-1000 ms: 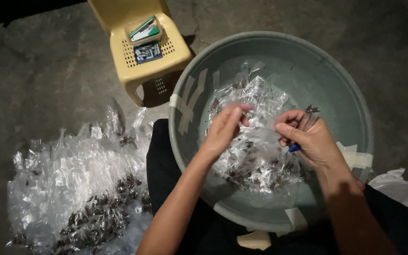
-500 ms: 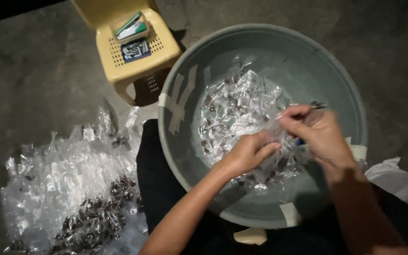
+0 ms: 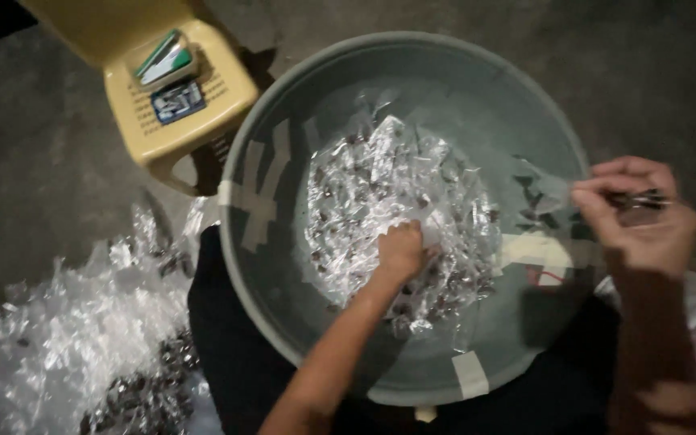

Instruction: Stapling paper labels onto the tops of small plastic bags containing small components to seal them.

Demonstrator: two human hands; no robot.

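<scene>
Directly under the left hand (image 3: 400,251) lies the heap of small clear wrapped pieces (image 3: 380,201), and this hand is the nearer of the two to it: the fingers are curled down and pressed into the crinkled plastic, closed on what looks like a piece or two, though what exactly they grip is hidden by the hand itself. From that hand the heap spreads mostly away and to its left, its long axis running from the near side of the grey basin (image 3: 283,266) up toward the far wall. Off to that hand's right, above the basin's rim and well apart from the heap, the right hand (image 3: 646,225) is raised, thumb and fingers pinched on a small dark item with a bit of clear wrapper (image 3: 642,200); blur keeps its shape uncertain. Beyond the basin's far left edge stands a yellow plastic stool (image 3: 211,121) carrying small flat packets (image 3: 167,64). Left of the basin, a pile of clear plastic bags (image 3: 82,346) rests on the floor.
</scene>
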